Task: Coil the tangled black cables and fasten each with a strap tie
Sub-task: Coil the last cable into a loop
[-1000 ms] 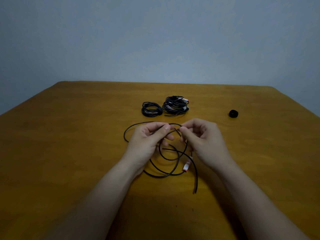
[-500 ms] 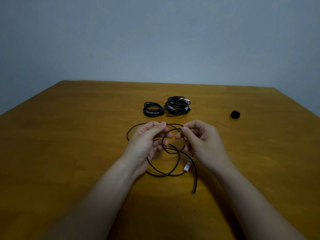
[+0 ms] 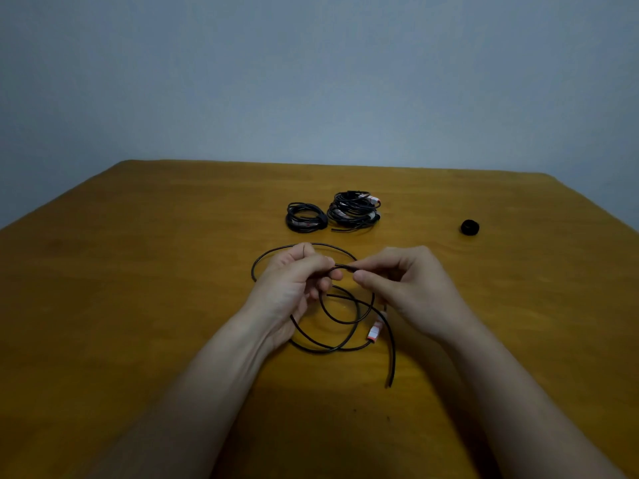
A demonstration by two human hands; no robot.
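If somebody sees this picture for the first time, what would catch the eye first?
First come the two hands at the middle of the wooden table: the left hand and the right hand both pinch one loose black cable, whose loops sprawl beneath them. Behind them a small cable coil and a larger cable bundle lie side by side. Far to the right sits a small black roll, perhaps strap tie.

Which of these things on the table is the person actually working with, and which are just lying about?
In use: loose black cable, pinched by left hand and right hand; its white-and-red plug end.

Lying untouched: small cable coil; larger cable bundle; small black roll, perhaps strap tie; all on the wooden table.
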